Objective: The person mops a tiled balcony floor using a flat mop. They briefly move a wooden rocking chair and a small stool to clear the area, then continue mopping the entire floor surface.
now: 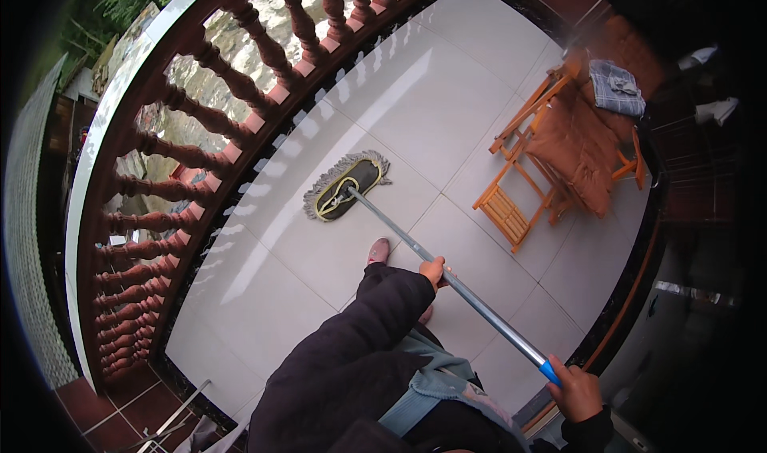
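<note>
A flat dust mop (348,187) with a grey fringe and a dark oval top lies on the pale tiled floor. Its long metal pole slants from the mop head down to the lower right. My left hand (434,272) is closed around the middle of the pole. Farther up, at the blue grip (550,371), my right hand (577,391) is wrapped around the pole's end. Dark sleeves cover both my arms. Just below the mop, one of my pink shoes (379,251) stands on the tiles (415,153).
A reddish-brown baluster railing (232,77) curves along the left and far side. On the right stands a wooden folding lounge chair with a brown cushion (577,149) and a folded checked cloth (616,87). A thin-framed rack (172,429) sits at the lower left.
</note>
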A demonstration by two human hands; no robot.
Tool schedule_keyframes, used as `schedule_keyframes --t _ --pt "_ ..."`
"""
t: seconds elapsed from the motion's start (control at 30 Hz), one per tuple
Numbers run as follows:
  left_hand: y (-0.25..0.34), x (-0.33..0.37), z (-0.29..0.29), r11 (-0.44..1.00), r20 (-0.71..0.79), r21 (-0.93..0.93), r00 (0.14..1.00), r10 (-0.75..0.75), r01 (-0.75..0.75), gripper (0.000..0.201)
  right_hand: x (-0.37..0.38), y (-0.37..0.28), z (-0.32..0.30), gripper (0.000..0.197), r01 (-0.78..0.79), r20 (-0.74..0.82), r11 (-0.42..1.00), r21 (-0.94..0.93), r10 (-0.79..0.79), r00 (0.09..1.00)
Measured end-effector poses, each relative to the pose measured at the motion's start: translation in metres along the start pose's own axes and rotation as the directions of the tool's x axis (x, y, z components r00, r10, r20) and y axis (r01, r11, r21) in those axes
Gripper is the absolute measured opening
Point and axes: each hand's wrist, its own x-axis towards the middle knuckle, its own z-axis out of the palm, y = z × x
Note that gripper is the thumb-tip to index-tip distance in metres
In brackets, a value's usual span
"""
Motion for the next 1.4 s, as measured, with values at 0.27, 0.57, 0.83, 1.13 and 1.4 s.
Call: schedule_keyframes --t 0.27,0.57,0.83,1.13,1.4 --pt "-0.151 -0.040 0.062 0.934 0.095 0.262 0.956 -0.276 0.243 0.019 -0.137 0.069 0.065 0.055 -0.168 -0.044 0.954 0.249 0.185 0.982" --pt "-0.224 -0.056 0.053 0.690 -0.011 0.678 0.941 -0.338 0.255 0.027 -0.245 0.099 0.228 0.050 -0.442 0.225 0.454 0.774 0.455 0.862" --pt "-0.156 -0.066 0.060 0.440 0.113 0.896 0.988 -0.101 -0.057 0.031 -0.207 0.015 0.292 0.051 -0.382 0.734 -0.681 0.625 0.345 0.585" --pt "-0.057 -0.037 0.105 0.445 0.232 0.868 0.972 0.028 -0.220 0.051 -0.112 -0.027 0.246 0.052 -0.607 0.532 0.145 0.781 0.353 0.769" --pt "0.074 0.023 0.146 0.473 0.336 0.822 0.941 0.047 -0.317 0.027 -0.037 -0.017 0.166 0.054 -0.509 0.474 0.504 0.698 0.207 0.856"
